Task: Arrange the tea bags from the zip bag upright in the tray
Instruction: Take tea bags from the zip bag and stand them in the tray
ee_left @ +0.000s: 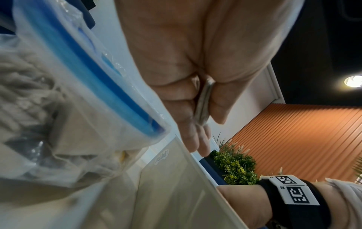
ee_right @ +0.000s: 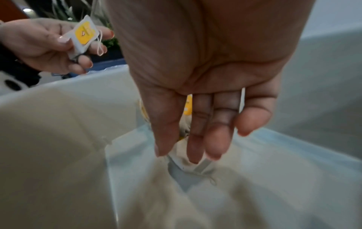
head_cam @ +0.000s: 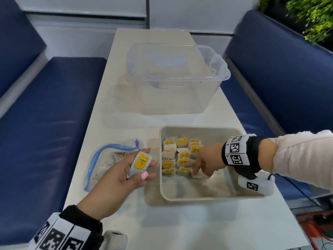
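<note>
- left hand (head_cam: 124, 172) pinches one tea bag (head_cam: 141, 162) between thumb and fingers, above the zip bag (head_cam: 100, 165) at the tray's left wall.
- right hand (head_cam: 207, 159), fingers straight and pointing down, touches a bag (head_cam: 196, 173) at the end of the rows (head_cam: 180, 156) in the tray (head_cam: 198, 196).
- rows fill the tray's far left corner; its near half and right side are bare.
- clear tub (head_cam: 176, 76) sits beyond the tray on the table (head_cam: 180, 222).

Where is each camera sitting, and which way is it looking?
Head: on the person's head, facing down at the table; shows both hands, the left hand holding a tea bag, the right hand in the tray.
Left wrist: on the left wrist, facing along the palm; zip bag beside it.
Right wrist: on the right wrist, facing along the fingers into the tray.
Shared: head and right wrist views both show the held tea bag.
</note>
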The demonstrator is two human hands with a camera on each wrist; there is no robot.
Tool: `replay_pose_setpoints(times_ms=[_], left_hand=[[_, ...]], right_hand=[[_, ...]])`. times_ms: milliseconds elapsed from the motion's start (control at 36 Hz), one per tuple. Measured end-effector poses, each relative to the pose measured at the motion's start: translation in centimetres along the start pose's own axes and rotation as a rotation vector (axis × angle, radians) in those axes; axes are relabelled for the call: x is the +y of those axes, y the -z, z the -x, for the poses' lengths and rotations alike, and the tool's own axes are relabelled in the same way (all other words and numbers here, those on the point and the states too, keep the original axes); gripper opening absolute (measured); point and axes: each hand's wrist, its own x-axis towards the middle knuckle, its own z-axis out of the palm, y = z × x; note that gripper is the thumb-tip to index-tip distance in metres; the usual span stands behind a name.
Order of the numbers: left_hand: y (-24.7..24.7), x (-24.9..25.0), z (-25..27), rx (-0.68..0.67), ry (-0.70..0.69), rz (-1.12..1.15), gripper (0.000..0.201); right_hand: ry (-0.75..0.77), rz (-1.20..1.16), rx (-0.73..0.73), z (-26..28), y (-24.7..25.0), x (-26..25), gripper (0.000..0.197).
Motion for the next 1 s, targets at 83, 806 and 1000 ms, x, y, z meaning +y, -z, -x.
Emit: replay_pose_setpoints(times_ms=[83,806,1000], left_hand=[[-0.4,-0.2,0.3,-0.005,0.001,-0.034,0.042],[-2.9,0.2,0.5,0.042,-0.035,-0.27,0.033],[-3.5,-0.2,0.0,0.085,-0.115,-0.341,0.033]], right_hand=[[0.056,0.114,-0.047,-0.1,-0.2,-0.4,0.048],[0.087,0.314,0.106,0.2,0.4,-1.2,0.023],[-0.089,0.266,0.165,0.3,0.5,-0.2,0.026]])
